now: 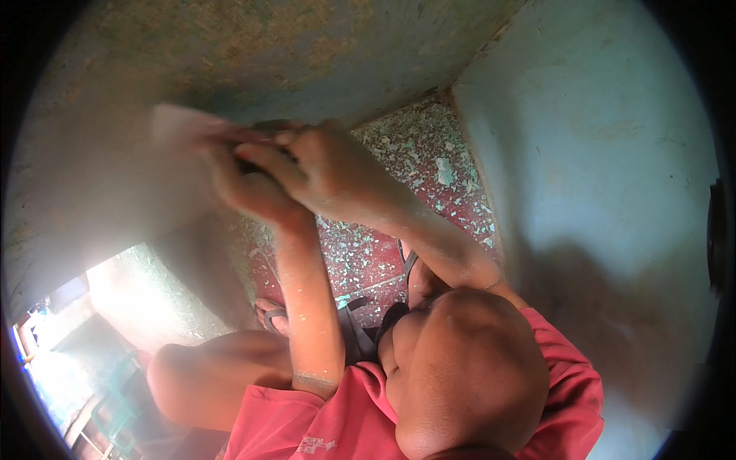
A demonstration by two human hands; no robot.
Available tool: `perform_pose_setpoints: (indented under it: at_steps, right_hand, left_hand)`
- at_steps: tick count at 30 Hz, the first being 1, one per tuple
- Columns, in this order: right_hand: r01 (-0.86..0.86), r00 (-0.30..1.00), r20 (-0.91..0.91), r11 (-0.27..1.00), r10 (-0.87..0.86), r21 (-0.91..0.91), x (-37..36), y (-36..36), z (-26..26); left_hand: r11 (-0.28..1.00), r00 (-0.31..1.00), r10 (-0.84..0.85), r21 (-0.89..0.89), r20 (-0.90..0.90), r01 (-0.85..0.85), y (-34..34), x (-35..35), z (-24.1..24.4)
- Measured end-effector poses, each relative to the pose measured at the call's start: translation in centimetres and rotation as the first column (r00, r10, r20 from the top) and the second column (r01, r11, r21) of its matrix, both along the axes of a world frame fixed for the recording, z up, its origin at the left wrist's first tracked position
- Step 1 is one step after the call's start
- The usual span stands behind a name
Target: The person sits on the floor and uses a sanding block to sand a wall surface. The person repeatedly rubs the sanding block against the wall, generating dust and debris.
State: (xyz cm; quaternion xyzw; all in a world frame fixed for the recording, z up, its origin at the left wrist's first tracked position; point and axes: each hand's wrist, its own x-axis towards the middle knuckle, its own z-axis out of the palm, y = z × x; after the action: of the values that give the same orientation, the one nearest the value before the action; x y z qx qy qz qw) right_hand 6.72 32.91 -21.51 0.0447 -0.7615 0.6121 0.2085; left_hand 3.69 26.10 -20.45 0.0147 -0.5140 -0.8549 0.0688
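Observation:
A flat, pale-bladed tool [181,123], seemingly a scraper, is blurred against the worn painted wall [276,52]. My left hand [247,190] grips it close behind the blade. Just behind, to the right, my right hand [328,167] is closed around the handle end, its fingers partly over the left hand's. Little of the handle shows between the fingers. Pale dust specks lie on both forearms.
Paint flakes [444,171] cover the red floor [379,247]. A pale blue wall [586,144] meets the worn wall at a corner on the right. My bent knees and sandalled feet are below. Bright light and a green plastic chair [118,411] appear lower left.

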Motion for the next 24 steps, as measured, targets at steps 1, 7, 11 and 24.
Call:
perform_pose_setpoints:
  at_steps: [1, 7, 11, 24]
  right_hand:
    - [0.033, 0.998, 0.049, 0.999, -0.033, -0.004, 0.7, 0.2, -0.8]
    - [0.072, 0.870, 0.489, 0.997, -0.064, 0.004, 4.9, 4.0, -3.3]
    - [-0.018, 0.982, 0.190, 1.000, 0.016, 0.009, 1.6, 1.4, -1.1]
    - [0.068, 0.923, 0.385, 0.979, 0.011, -0.193, 4.4, 2.8, -3.0]
  left_hand:
    - [0.994, 1.000, -0.006, -0.105, -0.007, 0.006, 0.1, 0.4, -1.2]
    - [0.943, 0.971, -0.112, -0.287, 0.211, 0.171, 2.3, 3.3, -6.1]
    - [0.938, 0.984, -0.051, -0.347, -0.170, -0.011, -0.4, 0.6, -3.7]
    - [0.917, 0.959, -0.197, -0.307, 0.205, 0.254, 1.1, 2.8, -4.5]
